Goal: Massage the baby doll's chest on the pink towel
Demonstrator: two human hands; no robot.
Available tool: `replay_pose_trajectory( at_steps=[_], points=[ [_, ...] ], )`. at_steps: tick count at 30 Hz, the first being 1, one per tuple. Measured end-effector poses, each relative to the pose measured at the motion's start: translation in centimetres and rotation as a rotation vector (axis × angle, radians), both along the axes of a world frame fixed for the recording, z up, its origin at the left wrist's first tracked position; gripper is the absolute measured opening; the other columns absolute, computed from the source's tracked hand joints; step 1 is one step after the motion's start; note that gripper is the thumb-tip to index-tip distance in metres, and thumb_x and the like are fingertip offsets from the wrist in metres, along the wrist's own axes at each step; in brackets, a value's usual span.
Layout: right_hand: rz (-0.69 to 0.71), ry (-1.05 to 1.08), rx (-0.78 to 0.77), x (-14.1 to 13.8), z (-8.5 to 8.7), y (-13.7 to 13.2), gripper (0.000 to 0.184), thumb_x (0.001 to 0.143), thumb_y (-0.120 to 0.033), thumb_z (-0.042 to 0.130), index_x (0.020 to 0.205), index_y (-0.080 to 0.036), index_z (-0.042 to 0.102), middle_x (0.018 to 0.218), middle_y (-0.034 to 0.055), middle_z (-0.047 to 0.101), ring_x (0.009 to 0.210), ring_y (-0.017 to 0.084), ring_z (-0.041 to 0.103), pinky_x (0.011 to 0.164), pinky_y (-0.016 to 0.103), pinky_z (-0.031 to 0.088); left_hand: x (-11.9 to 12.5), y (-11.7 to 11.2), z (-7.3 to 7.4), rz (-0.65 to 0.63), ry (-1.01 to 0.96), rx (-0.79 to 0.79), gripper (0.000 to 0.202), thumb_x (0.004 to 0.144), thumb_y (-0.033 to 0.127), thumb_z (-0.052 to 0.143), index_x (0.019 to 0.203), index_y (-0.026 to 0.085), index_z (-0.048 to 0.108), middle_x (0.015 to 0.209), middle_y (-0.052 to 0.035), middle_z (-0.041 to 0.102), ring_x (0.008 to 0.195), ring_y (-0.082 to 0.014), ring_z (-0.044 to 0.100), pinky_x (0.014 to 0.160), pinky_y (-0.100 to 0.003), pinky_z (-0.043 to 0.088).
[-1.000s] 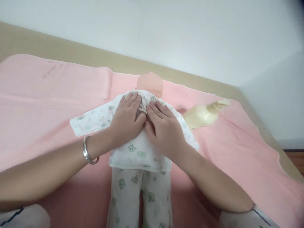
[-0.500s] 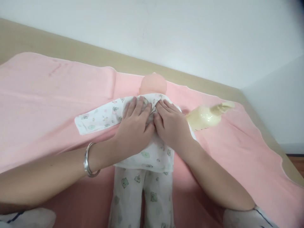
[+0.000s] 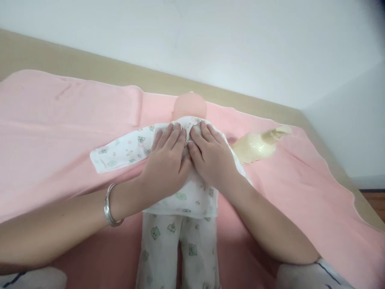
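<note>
A baby doll lies on its back; its bald, pinkish head point(image 3: 190, 105) points toward the wall. It wears a white printed shirt point(image 3: 192, 200) and matching pants point(image 3: 195, 257). My left hand point(image 3: 165, 162) rests on the shirt's chest with fingers stretched out. Beside it, almost touching at the thumbs, my right hand point(image 3: 212, 156) lies on the other side of the chest, fingers also extended. Cloth is wrinkled between the hands. One sleeve point(image 3: 120, 154) spreads out flat to the left. What lies beneath my palms is hidden.
A pink blanket point(image 3: 300, 188) with wavy edges covers most of the beige table point(image 3: 90, 60). To the right of the doll lies a glossy pale-yellow object point(image 3: 255, 146) with a narrow end, its kind unclear. A white wall point(image 3: 225, 48) stands behind the table.
The whole view has shifted slightly, so things sit a little further left. Both hands stay on the shirt's chest, with only slight finger movement.
</note>
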State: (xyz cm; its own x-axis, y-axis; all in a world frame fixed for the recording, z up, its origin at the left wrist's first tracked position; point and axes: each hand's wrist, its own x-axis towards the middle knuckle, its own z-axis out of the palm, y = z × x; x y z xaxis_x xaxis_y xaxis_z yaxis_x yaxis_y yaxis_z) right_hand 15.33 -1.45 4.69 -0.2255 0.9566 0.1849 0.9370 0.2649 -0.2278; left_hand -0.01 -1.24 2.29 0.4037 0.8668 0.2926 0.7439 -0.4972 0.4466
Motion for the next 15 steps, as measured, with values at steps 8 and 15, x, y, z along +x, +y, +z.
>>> replay_pose_trajectory(
  at_steps=[8, 15],
  points=[
    [0.016, 0.004, 0.091, -0.4, -0.3, -0.3, 0.053, 0.104, -0.029, 0.029, 0.144, -0.006, 0.054, 0.153, 0.0149, 0.052, 0.147, 0.033, 0.044, 0.121, 0.056, 0.037, 0.0, 0.2, 0.2, 0.007, -0.019, -0.04, 0.064, 0.091, 0.024, 0.038, 0.151, 0.001, 0.04, 0.162, -0.0221, 0.034, 0.156, -0.0336, 0.024, 0.129, -0.059, 0.019],
    [0.055, -0.04, 0.15, -0.6, 0.4, -1.6, 0.05, 0.103, -0.024, 0.031, 0.135, -0.002, 0.063, 0.141, 0.0177, 0.062, 0.138, 0.032, 0.055, 0.118, 0.052, 0.044, -0.5, 1.2, 0.8, 0.031, -0.023, -0.178, 0.075, 0.086, 0.033, 0.05, 0.157, 0.013, 0.035, 0.169, -0.0208, 0.015, 0.157, -0.0444, 0.007, 0.125, -0.068, 0.014]
  ],
)
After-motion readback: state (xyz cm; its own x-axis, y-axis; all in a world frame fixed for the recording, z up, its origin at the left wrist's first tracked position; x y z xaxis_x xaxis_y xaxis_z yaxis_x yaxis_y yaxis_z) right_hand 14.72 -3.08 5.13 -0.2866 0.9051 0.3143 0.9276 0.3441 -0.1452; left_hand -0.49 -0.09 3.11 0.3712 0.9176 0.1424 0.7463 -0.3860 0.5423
